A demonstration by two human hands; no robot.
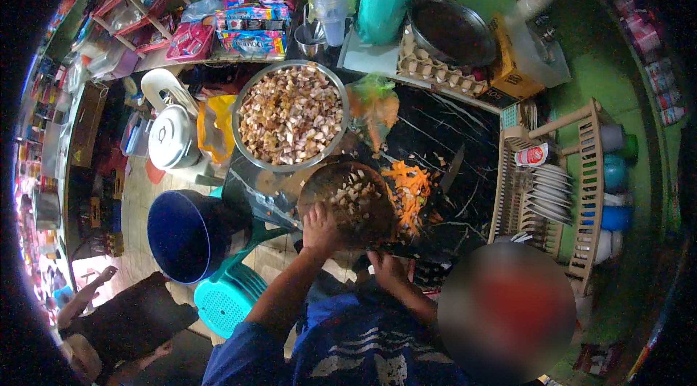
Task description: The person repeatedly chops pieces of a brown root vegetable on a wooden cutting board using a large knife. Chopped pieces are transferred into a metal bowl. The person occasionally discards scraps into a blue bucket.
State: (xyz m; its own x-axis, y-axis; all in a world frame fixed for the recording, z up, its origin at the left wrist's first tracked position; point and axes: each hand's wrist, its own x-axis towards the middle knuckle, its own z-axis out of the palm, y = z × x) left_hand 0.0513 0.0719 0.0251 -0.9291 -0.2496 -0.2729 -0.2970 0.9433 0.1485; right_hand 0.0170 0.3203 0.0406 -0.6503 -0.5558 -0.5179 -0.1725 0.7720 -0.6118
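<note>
My left hand [320,227] rests with spread fingers on the near left edge of a round wooden chopping board [348,217]. Small chopped pieces [356,190] lie on the board. My right hand [387,269] is at the table's near edge, just below the board; its fingertips are partly hidden in shadow, and whether it holds something cannot be made out. Beyond the board stands a large metal bowl [291,114] full of chopped pale and brown pieces. Orange peelings [408,193] are heaped to the right of the board. A knife [453,168] lies on the dark marble-patterned table [474,212].
A plastic bag with orange contents [375,108] lies right of the bowl. A dish rack [585,195] with plates stands at the right. A dark blue bucket [182,236] and turquoise stools [231,299] stand at the left. Another person [128,320] is at the lower left.
</note>
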